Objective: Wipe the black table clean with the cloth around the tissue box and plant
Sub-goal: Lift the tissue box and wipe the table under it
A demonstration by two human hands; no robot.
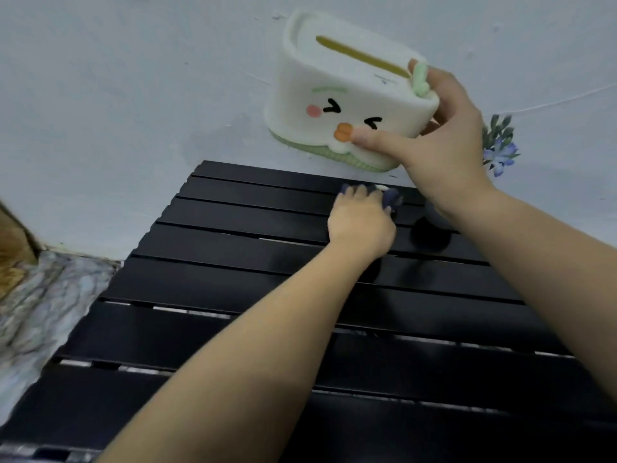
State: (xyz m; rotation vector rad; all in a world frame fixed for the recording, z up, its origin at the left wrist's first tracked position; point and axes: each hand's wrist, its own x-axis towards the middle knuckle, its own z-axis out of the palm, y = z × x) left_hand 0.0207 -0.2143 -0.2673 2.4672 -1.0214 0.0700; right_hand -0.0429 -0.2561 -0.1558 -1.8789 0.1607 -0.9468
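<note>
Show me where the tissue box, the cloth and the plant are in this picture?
tissue box (347,105): head view, on its white front face.
cloth (391,197): head view, on the dark blue fold beside the fingers.
plant (499,145): head view, on its leaves and blue flowers.

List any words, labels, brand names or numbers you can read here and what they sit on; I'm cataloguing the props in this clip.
No readable text anywhere in this view.
Tissue box, held in the right hand: only a drawn cartoon face; a faint grey mark on its top near the slot is too small and blurred to read.
Cloth under the left hand, black table, plant: no lettering.
</note>
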